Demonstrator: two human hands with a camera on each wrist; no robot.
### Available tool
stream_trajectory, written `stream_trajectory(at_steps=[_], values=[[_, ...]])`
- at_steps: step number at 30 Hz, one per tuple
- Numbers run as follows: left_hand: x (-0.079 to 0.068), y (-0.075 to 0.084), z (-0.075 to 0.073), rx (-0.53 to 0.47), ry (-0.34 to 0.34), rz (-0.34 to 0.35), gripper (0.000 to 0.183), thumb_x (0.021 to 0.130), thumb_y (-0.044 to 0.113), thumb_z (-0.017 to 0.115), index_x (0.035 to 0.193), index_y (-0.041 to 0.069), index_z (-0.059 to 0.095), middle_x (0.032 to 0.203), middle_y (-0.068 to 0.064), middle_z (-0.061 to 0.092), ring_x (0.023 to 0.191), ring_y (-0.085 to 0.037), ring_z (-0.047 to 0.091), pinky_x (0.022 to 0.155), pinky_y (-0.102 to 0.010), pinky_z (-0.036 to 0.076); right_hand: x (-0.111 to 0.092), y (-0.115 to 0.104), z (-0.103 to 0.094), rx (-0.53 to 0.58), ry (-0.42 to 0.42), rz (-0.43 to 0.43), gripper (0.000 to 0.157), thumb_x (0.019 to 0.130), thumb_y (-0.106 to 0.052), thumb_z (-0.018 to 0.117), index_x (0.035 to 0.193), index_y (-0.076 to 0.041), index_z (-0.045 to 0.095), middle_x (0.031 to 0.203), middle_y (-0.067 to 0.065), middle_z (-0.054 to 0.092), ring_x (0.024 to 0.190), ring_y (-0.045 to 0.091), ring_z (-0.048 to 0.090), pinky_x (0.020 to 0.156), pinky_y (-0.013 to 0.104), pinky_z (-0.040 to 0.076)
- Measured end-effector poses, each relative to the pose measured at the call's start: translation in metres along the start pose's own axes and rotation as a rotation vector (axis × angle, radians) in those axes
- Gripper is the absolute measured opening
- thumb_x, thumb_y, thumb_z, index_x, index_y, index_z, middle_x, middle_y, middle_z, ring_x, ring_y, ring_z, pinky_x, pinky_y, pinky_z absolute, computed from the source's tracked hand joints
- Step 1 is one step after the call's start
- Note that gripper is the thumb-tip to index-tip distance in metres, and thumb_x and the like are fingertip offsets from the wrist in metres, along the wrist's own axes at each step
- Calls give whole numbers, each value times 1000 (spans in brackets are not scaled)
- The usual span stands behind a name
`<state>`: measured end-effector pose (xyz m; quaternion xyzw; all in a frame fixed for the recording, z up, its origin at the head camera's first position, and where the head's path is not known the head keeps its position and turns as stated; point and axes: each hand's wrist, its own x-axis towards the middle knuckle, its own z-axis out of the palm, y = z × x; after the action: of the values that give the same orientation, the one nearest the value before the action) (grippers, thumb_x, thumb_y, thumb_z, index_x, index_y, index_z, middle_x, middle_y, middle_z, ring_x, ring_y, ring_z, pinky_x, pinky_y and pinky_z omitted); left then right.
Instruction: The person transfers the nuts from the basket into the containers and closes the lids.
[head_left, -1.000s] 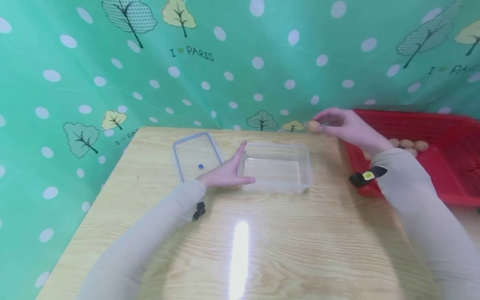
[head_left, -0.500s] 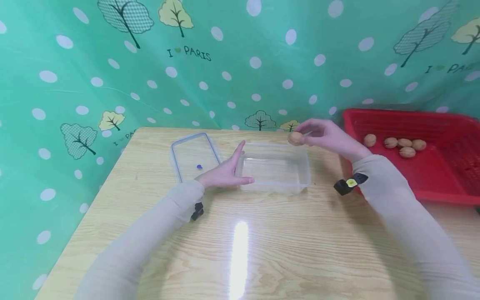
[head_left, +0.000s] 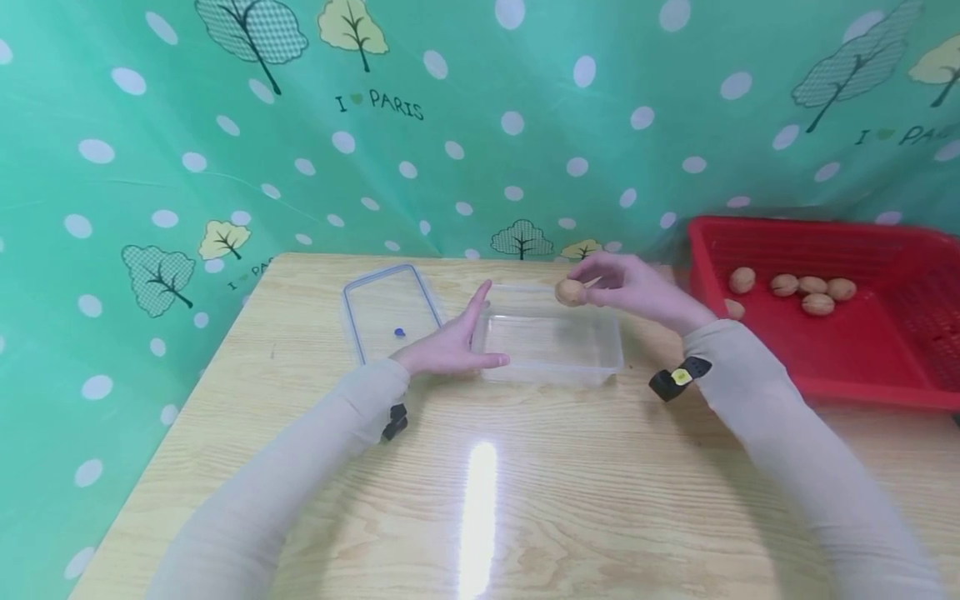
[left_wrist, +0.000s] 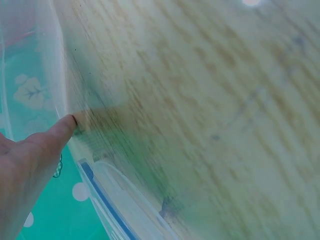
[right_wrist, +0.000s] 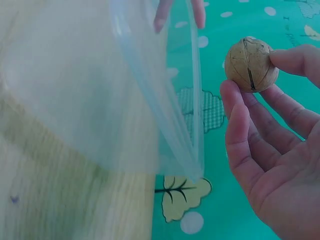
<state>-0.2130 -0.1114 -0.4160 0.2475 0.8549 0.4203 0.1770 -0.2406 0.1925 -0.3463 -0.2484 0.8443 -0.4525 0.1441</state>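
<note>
Between thumb and fingertips, my right hand (head_left: 630, 292) pinches a walnut (head_left: 571, 292) over the back right part of a clear plastic container (head_left: 551, 374). The right wrist view shows that walnut (right_wrist: 251, 65) close up, its dark seam facing the camera, beside the container wall (right_wrist: 145, 85). My left hand (head_left: 453, 342) rests against the container's left end with thumb and fingers spread straight. In the left wrist view a finger of the left hand (left_wrist: 37, 160) touches the clear wall. Nothing lies inside the container.
A red plastic basket (head_left: 862, 389) on the right holds several walnuts (head_left: 817, 304); one near its left wall is partly hidden by the right wrist. A clear lid with a blue seal (head_left: 390, 304) lies left of the container. A green patterned cloth (head_left: 480, 125) hangs behind the wooden table (head_left: 600, 500).
My right hand has carried the walnut left and slightly down, from beside the red basket to over the container. The left hand stays at the container's left end.
</note>
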Motion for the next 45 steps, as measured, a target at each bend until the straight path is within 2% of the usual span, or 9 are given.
stream_trajectory(at_steps=[10,20,29,40,45], values=[[0,-1,0,-10,-1,2,119,83,37,76,151,30,-20,158,-22,5,144,-30,11,114,-45,15,8,8,19,32,-35,-35,34,91,-13,67,122,-3,60,118,12,62,103,26,61,92,42,47],[-1,-2,0,-31,-2,-4,117,83,36,77,152,33,-19,159,-19,6,143,-32,14,113,-48,20,13,9,38,16,-79,-14,39,90,-26,70,123,-6,61,120,9,63,108,26,58,96,47,43],[-1,-1,1,-26,7,4,116,84,36,76,152,32,-17,159,-18,8,143,-31,14,113,-49,20,22,13,56,26,-96,-78,36,88,-20,73,118,-4,63,115,8,64,104,24,60,94,41,47],[-1,-3,1,-29,9,-9,117,82,39,77,151,36,-17,159,-16,10,141,-33,20,110,-50,25,28,10,69,84,-118,-113,35,90,-17,71,120,-2,62,118,10,63,105,25,61,94,41,47],[-1,-3,0,-36,8,0,117,82,39,77,152,36,-17,159,-17,8,142,-33,19,110,-51,24,31,6,77,102,-136,-97,33,91,-17,69,120,-3,62,114,8,64,103,24,61,94,41,47]])
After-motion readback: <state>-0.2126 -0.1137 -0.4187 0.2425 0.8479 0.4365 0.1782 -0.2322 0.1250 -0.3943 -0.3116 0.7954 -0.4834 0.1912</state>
